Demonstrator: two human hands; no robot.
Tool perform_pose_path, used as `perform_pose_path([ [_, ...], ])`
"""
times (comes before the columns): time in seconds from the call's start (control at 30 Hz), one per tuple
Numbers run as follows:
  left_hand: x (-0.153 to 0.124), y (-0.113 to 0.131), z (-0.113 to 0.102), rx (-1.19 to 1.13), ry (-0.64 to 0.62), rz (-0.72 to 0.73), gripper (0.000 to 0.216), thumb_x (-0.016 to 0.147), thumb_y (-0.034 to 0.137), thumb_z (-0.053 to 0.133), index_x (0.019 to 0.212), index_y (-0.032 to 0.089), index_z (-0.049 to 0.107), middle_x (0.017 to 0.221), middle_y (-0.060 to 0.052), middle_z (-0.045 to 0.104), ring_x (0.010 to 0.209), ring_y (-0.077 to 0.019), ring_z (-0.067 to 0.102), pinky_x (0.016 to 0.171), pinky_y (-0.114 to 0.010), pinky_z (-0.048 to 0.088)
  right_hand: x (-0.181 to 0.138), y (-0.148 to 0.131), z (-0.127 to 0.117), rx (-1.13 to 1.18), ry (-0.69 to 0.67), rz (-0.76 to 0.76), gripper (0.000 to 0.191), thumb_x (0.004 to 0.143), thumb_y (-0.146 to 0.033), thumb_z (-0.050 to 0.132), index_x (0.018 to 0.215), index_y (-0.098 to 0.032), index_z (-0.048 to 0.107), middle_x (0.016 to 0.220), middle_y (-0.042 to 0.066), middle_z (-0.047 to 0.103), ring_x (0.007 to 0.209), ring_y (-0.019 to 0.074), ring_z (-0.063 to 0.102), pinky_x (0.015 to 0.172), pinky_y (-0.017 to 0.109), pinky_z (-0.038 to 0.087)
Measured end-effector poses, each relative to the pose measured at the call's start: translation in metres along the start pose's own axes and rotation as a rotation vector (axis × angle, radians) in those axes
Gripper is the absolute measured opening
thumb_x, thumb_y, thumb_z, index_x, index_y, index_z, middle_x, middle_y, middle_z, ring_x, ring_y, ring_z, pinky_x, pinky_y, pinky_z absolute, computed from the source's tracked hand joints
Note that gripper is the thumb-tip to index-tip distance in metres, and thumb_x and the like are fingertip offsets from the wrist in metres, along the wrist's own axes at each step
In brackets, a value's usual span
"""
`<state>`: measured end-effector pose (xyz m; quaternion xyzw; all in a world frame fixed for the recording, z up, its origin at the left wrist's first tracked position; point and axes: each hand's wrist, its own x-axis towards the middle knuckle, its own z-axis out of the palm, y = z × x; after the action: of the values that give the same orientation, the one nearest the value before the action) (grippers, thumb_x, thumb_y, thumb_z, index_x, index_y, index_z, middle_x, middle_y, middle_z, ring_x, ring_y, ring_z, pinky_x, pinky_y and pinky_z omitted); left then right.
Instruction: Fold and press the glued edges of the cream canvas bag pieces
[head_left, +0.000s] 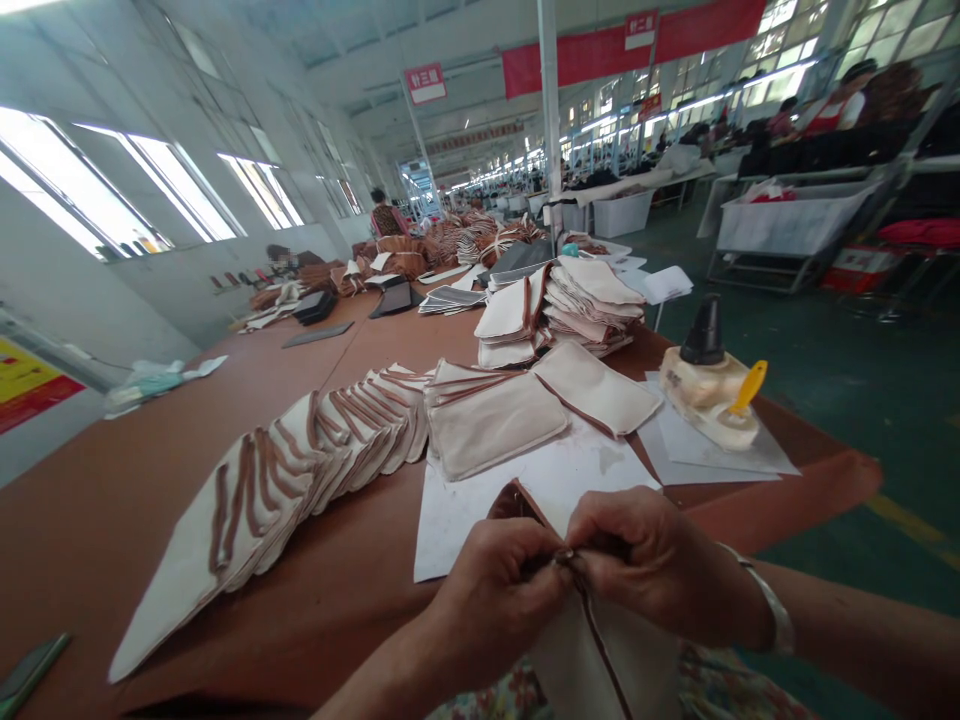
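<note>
Both hands meet at the table's front edge over a white fabric piece with brown trim (551, 655). My left hand (502, 575) pinches its brown edge, thumb and fingers pressed together. From the other side my right hand (652, 560), with a silver bangle on the wrist, grips the same edge, its fingertips touching the left ones. A brown corner of the piece sticks up beyond the fingers. Just behind lies a white paper sheet (457, 520), and on its far part rest similar white fabric pieces (499, 425).
A fanned row of white and brown pieces (300, 470) spreads leftward. Further stacks (592, 300) stand behind. At right sit a glue-smeared container with a black cone (703, 335) and a yellow-handled brush (748, 388). A phone (34, 670) lies front left. Other people work far off.
</note>
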<state>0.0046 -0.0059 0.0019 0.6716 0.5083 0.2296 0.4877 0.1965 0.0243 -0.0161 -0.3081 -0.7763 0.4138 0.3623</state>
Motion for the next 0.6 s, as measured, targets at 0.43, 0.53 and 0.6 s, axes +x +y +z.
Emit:
perform_pose_path([
  [0.43, 0.004, -0.010, 0.006, -0.526, -0.069, -0.194, 0.027, 0.073, 0.037, 0.069, 0.075, 0.010, 0.063, 0.062, 0.001, 0.050, 0.055, -0.0086, 0.037, 0.052, -0.022, 0.025, -0.012, 0.023, -0.012, -0.745, -0.007, -0.685, 0.016, 0.096, -0.017, 0.048, 0.091, -0.017, 0.063, 0.066, 0.001, 0.054, 0.060, 0.0155, 0.042, 0.057, 0.033, 0.021],
  [0.53, 0.004, -0.014, 0.006, -0.583, -0.088, -0.216, 0.037, 0.078, 0.046, 0.071, 0.075, 0.011, 0.061, 0.063, 0.000, 0.051, 0.054, -0.0080, 0.038, 0.052, -0.022, 0.025, -0.014, 0.022, -0.014, -0.703, -0.031, -0.700, 0.017, 0.097, -0.018, 0.046, 0.090, -0.016, 0.061, 0.064, 0.001, 0.053, 0.059, 0.0153, 0.043, 0.057, 0.032, 0.023],
  [0.6, 0.004, -0.015, 0.005, -0.574, -0.103, -0.210, 0.037, 0.078, 0.047, 0.072, 0.076, 0.011, 0.061, 0.066, -0.001, 0.051, 0.056, -0.0080, 0.038, 0.053, -0.022, 0.026, -0.017, 0.019, -0.016, -0.529, -0.066, -0.676, 0.018, 0.099, -0.022, 0.043, 0.102, -0.015, 0.059, 0.072, 0.004, 0.058, 0.063, 0.0160, 0.049, 0.058, 0.030, 0.030],
])
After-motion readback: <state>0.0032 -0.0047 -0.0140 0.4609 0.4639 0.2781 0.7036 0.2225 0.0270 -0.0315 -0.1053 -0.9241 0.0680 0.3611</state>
